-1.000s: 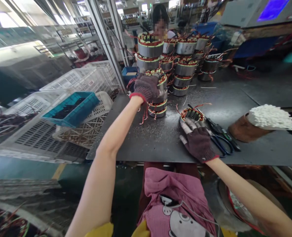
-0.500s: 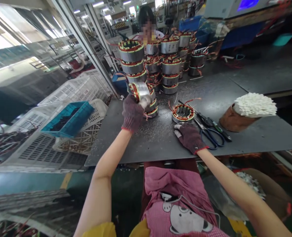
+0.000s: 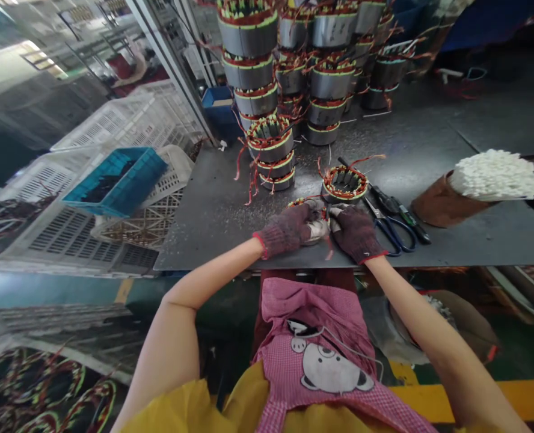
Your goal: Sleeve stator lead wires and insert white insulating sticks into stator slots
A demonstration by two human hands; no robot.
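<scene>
From here I'm reading no words or numbers, as the small marks on a white crate [image 3: 143,130] and a stacked metal ring [image 3: 334,31] are showing too faintly.

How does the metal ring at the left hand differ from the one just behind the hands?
The front ring is largely covered by the left hand; the rear ring shows its opening plainly. The front ring is nearer the front edge of the table, the rear ring farther in. Both show reddish wire.

Left hand [image 3: 287,230], right hand [image 3: 356,231] close together, gloved; left elbow [image 3: 181,297] bent.
</scene>
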